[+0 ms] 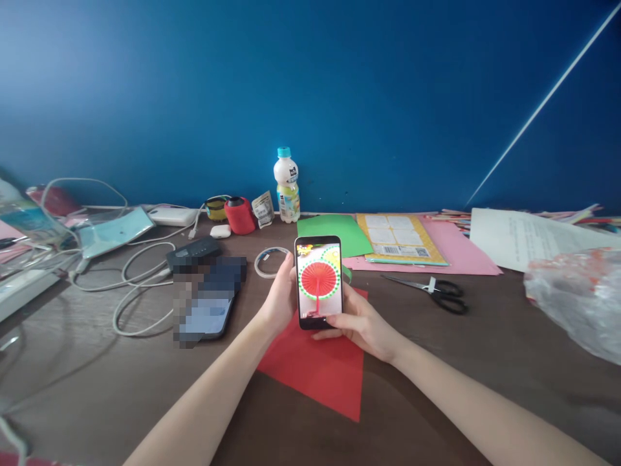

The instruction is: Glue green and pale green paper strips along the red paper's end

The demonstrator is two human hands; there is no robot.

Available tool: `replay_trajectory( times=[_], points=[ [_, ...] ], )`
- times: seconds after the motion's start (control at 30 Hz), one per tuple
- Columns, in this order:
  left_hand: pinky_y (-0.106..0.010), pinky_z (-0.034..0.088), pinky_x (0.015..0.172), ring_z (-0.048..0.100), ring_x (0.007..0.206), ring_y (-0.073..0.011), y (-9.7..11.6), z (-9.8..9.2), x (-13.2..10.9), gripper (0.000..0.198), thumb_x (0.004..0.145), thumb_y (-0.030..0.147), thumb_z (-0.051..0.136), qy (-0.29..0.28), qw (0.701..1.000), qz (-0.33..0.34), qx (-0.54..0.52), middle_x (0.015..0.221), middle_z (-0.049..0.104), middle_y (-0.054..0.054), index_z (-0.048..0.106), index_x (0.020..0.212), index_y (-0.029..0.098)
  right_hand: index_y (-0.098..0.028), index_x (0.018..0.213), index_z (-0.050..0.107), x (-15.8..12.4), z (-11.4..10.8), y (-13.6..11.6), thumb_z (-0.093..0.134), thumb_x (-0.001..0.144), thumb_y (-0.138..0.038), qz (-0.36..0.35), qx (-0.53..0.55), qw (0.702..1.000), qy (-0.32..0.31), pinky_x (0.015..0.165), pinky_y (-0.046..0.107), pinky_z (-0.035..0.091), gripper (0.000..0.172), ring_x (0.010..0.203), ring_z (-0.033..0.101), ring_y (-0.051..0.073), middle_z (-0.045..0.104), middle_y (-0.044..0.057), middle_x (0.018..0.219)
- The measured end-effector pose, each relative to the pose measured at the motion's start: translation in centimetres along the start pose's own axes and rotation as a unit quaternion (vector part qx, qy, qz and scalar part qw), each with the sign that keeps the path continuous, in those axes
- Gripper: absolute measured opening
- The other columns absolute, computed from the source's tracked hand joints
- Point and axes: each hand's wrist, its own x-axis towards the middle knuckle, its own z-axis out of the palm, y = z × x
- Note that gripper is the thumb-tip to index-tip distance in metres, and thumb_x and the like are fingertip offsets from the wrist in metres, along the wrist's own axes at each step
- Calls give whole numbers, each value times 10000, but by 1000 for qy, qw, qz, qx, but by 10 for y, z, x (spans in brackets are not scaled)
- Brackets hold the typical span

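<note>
Clamping it from both sides, the left hand (280, 299) and right hand (361, 323) hold a phone (319, 282) upright above red paper (317, 366) on the bench (485, 362).

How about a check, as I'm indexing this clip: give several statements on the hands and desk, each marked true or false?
1. The left hand and the right hand both hold the phone. True.
2. The phone shows a blue fan. False: the fan is red.
3. The scissors lie on the red paper. False: on the bare desk, apart from it.
4. The bottle stands upright by the blue wall. True.
</note>
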Motion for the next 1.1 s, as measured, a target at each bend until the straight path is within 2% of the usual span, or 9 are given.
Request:
replay_trajectory(
  times=[0.27, 0.37, 0.73, 1.0, 1.1],
  points=[
    [-368, 441, 812, 633, 853, -276, 0, 0, 1, 564, 805, 547, 413, -13, 1000, -4, -5, 888, 695, -126, 616, 1061, 88, -304, 1251, 367, 0, 0, 0, 592, 709, -75, 0, 9, 1000, 4, 765, 442, 527, 630, 1017, 568, 236, 542, 44, 1194],
    [-369, 438, 816, 632, 859, -276, 0, -1, 1, 556, 814, 537, 404, -15, 1000, -5, -7, 906, 692, -126, 610, 1073, 90, -315, 1286, 320, 0, 1, -1, 586, 706, -69, 3, 11, 1000, 5, 762, 443, 527, 683, 1002, 578, 234, 558, 42, 1172],
    [-362, 451, 793, 642, 814, -269, 0, 0, 0, 551, 810, 534, 418, -4, 1000, -4, -8, 879, 695, -128, 610, 1064, 85, -343, 1320, 270, 0, 1, 0, 578, 708, -74, 0, 1, 1000, 3, 761, 419, 534, 736, 1008, 567, 219, 538, 38, 1200],
    [-354, 456, 792, 649, 808, -263, 0, -1, -1, 537, 822, 522, 409, 1, 1000, -9, -19, 857, 703, -118, 610, 1075, 93, -363, 1298, 300, 0, 2, -1, 582, 700, -76, 0, 2, 1000, 11, 758, 419, 533, 721, 1035, 542, 220, 517, 24, 1227],
    [-346, 461, 784, 654, 791, -260, 1, 0, -1, 526, 826, 516, 406, 14, 1000, -16, -10, 823, 708, -107, 623, 1054, 95, -338, 1262, 352, -1, 1, -1, 588, 704, -89, 3, 1, 1000, 7, 767, 430, 525, 655, 1017, 552, 219, 540, 24, 1193]
  ],
)
